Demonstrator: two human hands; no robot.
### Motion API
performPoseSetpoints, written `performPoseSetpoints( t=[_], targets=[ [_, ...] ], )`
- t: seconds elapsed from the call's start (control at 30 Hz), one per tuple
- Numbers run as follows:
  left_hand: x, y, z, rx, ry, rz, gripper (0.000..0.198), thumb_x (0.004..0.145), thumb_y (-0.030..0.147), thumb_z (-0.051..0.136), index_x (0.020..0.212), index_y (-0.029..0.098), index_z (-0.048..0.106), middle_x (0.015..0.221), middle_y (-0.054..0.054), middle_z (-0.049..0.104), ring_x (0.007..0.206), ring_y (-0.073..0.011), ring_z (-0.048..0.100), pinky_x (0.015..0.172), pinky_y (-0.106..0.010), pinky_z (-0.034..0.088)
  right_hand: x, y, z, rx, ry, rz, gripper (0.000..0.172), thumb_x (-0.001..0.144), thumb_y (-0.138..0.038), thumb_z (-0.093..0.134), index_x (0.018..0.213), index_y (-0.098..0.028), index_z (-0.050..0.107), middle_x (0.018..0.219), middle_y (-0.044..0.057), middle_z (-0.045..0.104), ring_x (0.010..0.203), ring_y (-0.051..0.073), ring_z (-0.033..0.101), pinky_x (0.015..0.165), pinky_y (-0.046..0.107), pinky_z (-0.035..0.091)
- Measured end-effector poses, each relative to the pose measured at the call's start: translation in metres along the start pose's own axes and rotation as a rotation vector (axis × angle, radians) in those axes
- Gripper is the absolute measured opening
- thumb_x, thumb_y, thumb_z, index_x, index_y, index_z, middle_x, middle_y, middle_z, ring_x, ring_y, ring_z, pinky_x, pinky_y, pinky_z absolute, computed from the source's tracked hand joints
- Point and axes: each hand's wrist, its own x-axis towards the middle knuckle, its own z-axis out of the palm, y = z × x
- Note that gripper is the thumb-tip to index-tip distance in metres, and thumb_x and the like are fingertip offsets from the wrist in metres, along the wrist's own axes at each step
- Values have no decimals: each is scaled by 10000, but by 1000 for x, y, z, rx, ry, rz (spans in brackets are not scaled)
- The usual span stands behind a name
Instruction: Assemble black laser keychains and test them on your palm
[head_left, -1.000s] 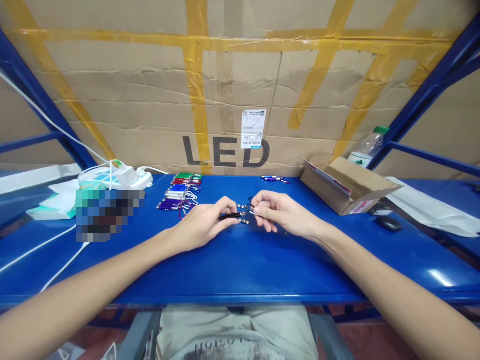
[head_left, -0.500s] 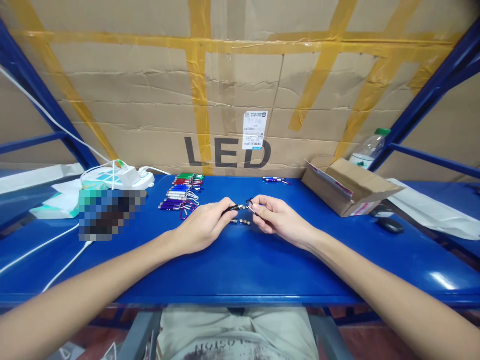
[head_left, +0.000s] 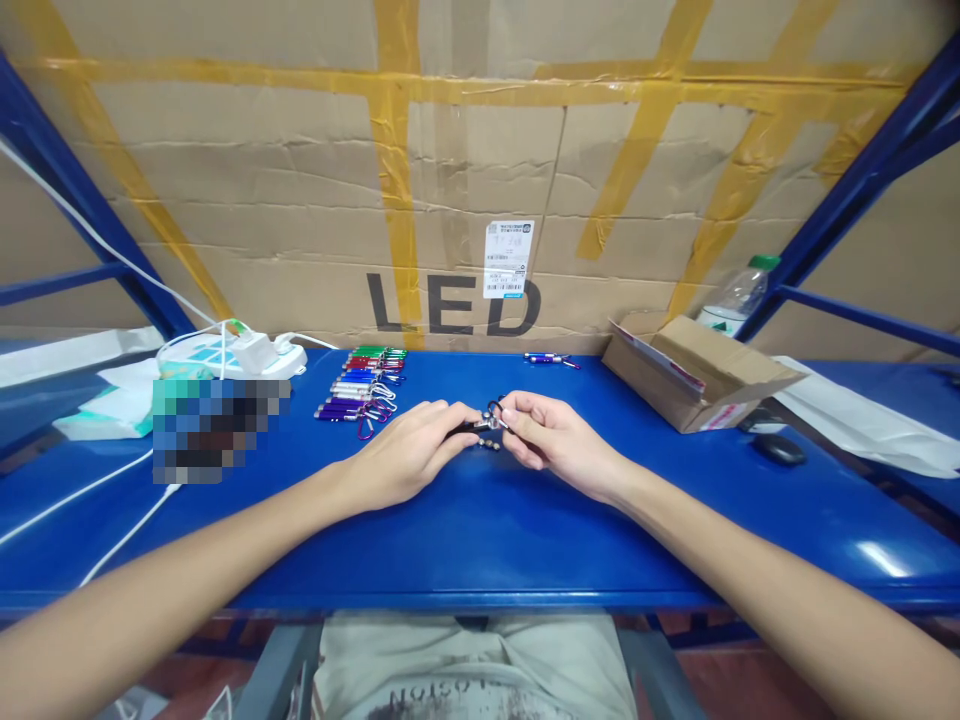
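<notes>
Black tube (head_left: 471,428) partly hidden by left hand (head_left: 411,450).

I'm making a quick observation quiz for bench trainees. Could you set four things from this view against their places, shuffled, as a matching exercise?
Things
1. black tube
2. black clip
3. green penlights
4. clear bottle

Places
a. partly hidden behind the open carton
b. held in the left hand
c. at the far end of the row of penlights
d. held in the right hand

Right pairs: 1-b, 2-d, 3-c, 4-a
</notes>
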Motion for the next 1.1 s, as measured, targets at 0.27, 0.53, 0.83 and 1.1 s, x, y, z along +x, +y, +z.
performPoseSetpoints(
  t=[0.27,0.53,0.83,1.1],
  targets=[
    [0,4,-1,-10,-32,-4,283,1172,392,396,1258,251,625,1192,-53,730,1078,-234,682,942,-361,497,0,0,4,-22,-15,-19,386,1055,-561,644,936,-206,547,610,-74,520,523,93,365,522,263,234],
    [0,6,-2,-43,-64,-16,291,1175,378,377,1240,248,629,1192,-51,747,1087,-238,700,957,-357,499,-2,1,6,-14,1,-21,438,1041,-603,644,872,-215,535,608,-71,495,528,99,346,542,272,253],
    [3,8,-4,-142,-69,35,230,1168,315,415,1191,228,626,1135,-51,737,1054,-210,719,931,-299,514,-2,1,5,-8,-25,-18,426,1049,-581,648,874,-201,565,597,-75,473,521,91,319,527,273,232],
    [4,10,-2,-190,-54,28,218,1159,290,426,1163,221,633,1131,-60,752,1042,-216,728,949,-311,521,-2,-1,5,-38,-21,-19,455,1026,-617,659,868,-195,594,586,-68,483,512,92,325,517,274,232]
  ],
)
